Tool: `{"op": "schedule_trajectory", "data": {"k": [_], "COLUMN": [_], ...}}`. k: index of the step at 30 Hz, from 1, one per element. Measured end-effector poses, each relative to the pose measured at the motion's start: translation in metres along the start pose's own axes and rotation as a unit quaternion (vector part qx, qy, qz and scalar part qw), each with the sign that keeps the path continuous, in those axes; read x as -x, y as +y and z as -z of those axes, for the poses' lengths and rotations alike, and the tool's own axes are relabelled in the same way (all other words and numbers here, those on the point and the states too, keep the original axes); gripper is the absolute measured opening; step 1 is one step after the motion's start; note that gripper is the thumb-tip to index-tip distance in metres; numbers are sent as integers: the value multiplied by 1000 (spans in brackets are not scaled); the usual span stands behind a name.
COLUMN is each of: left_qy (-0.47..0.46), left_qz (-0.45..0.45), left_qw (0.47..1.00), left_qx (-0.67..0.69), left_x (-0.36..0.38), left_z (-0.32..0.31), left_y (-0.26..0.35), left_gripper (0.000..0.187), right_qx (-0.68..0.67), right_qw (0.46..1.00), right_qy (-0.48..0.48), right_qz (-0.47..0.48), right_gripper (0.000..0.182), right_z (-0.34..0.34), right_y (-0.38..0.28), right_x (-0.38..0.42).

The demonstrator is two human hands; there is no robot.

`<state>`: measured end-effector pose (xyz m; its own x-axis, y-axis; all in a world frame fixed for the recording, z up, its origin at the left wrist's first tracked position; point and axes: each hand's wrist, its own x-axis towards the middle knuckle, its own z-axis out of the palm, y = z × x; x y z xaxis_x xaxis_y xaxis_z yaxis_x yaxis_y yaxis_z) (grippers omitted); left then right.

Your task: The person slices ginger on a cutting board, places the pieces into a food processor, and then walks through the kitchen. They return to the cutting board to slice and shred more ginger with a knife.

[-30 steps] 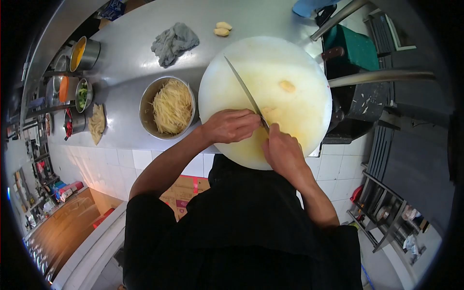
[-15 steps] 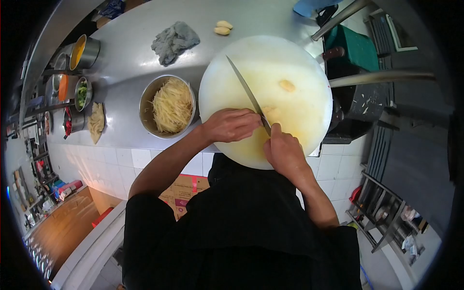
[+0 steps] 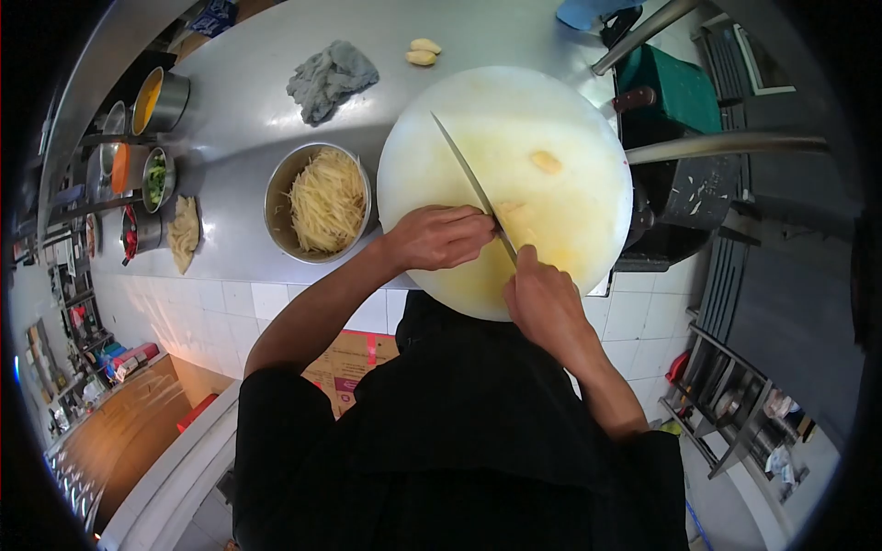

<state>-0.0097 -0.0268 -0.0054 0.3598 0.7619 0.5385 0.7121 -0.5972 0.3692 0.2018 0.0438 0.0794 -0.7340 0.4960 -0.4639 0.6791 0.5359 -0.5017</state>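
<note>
My right hand (image 3: 548, 292) is closed round the handle of a long kitchen knife (image 3: 466, 169), whose blade slants up and left over a round white cutting board (image 3: 579, 110). The fingers of my left hand (image 3: 443, 237) are curled together against the left side of the blade. What they hold on the board is hidden under them. Thin pale-yellow slices (image 3: 517, 219) lie just right of the blade. Farther up the board rests one peeled pale-yellow piece (image 3: 547, 163). Left of the board stands a metal pot (image 3: 274, 211) full of pale-yellow shreds (image 3: 327, 204).
A crumpled grey cloth (image 3: 333, 81) and peeled pale pieces (image 3: 423, 52) lie on the steel counter (image 3: 234, 101) beyond the board. At left are a beige cloth (image 3: 183, 234), a bowl of chopped greens (image 3: 158, 177) and a metal pot (image 3: 173, 99). A second knife handle (image 3: 635, 99) juts out right.
The knife and my right hand have shifted slightly down and right, and the slices beside the blade look more spread out. My left hand stays almost in place.
</note>
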Motion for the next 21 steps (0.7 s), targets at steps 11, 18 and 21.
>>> {"op": "schedule_trajectory", "data": {"k": [11, 18, 21], "left_qy": [6, -6, -2], "left_qz": [-3, -5, -2], "left_qw": [1000, 1000, 1000], "left_qx": [-11, -8, -3], "left_x": [1, 1, 0], "left_z": [-2, -2, 0], "left_y": [-1, -1, 0], "left_gripper": [30, 32, 32], "right_qx": [-18, -3, 1], "right_qw": [1000, 1000, 1000], "right_qy": [14, 1, 15], "right_qz": [7, 11, 23], "right_gripper": [18, 15, 15], "right_z": [7, 15, 8], "right_y": [-2, -4, -1], "right_x": [2, 17, 11]}}
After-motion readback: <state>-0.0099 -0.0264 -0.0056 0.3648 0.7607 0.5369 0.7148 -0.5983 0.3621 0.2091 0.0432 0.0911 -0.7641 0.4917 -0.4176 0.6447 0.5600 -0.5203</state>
